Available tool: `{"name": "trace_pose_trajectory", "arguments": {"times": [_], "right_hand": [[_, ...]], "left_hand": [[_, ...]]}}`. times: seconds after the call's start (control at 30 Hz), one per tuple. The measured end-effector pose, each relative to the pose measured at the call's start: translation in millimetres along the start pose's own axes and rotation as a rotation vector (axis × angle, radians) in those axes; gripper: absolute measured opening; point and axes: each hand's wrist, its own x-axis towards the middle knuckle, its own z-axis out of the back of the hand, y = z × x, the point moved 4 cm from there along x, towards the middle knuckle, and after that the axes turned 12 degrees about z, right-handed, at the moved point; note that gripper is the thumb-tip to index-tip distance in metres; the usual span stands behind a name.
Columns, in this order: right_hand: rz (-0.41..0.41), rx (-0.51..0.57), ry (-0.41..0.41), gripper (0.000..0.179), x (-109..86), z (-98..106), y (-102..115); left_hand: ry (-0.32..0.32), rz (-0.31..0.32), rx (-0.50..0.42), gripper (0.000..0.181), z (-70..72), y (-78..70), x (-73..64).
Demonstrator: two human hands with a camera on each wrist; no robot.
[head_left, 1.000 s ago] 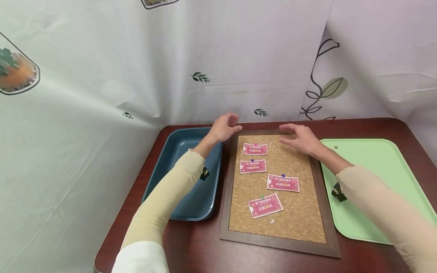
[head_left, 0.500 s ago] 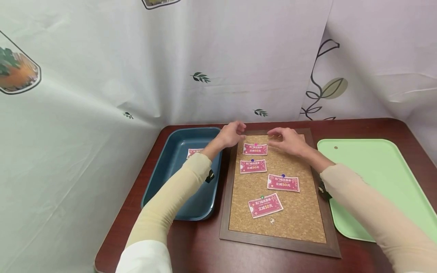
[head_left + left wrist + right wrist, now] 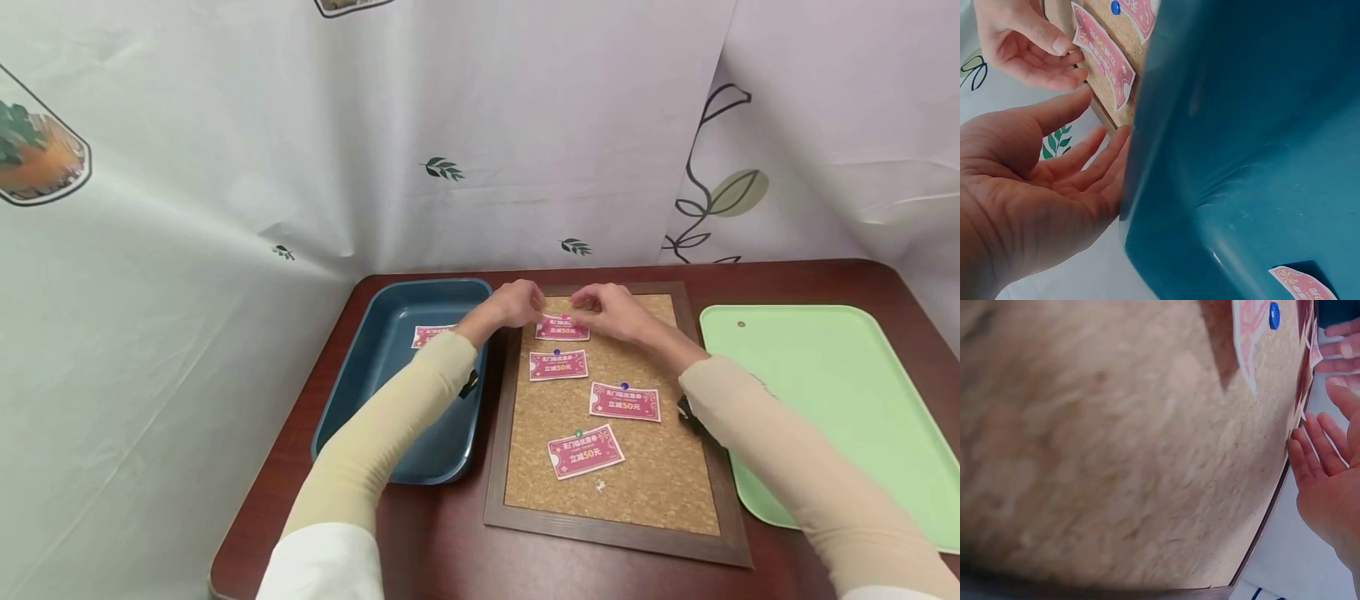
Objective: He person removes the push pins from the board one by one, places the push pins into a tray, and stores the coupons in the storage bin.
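Several pink paper coupons are pinned to a framed corkboard (image 3: 637,492). My left hand (image 3: 519,303) is at the left side of the topmost coupon (image 3: 562,331); my right hand (image 3: 613,312) is at its right side. A pink pushpin (image 3: 1102,70) holds that coupon, between the two hands. In the left wrist view my left hand (image 3: 1041,181) has its fingers spread and loosely bent, holding nothing. The right thumb (image 3: 1060,45) is right by the coupon's edge. The right wrist view has my right hand (image 3: 1335,462) with relaxed fingers over the board's far edge.
Left of the board stands a deep blue tray (image 3: 390,467) with a pink coupon (image 3: 432,336) inside. A light green tray (image 3: 825,375) lies to the right. A printed white cloth (image 3: 510,167) hangs behind the dark red table (image 3: 442,542).
Both hands have moved in toward the topmost coupon, the left hand rightward and the right hand leftward, and both slightly lower. The coupon in the blue tray has come into sight. The pinned coupons stay put.
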Motion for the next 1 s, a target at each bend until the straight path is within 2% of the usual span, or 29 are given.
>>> {"name": "trace_pose_trajectory", "arguments": {"times": [0.1,0.37,0.53,0.83,1.0], "right_hand": [[-0.003,0.003,0.021,0.038,3.7,-2,2],[-0.085,0.014,0.081,0.032,15.0,-5,3],[-0.095,-0.010,0.094,0.025,20.2,-6,4],[-0.125,-0.037,0.064,0.013,24.1,-10,2],[-0.133,-0.045,0.045,0.007,25.8,-12,1]], "left_hand": [[0.018,0.011,0.043,0.037,-0.9,-2.0,0.1],[0.010,0.033,0.152,0.038,-2.5,-9.3,2.0],[0.006,0.030,0.215,0.035,-5.8,-14.5,3.9],[-0.014,0.051,0.233,0.030,-9.0,-20.9,2.5],[-0.009,0.091,0.251,0.032,-10.0,-24.2,3.0]]}}
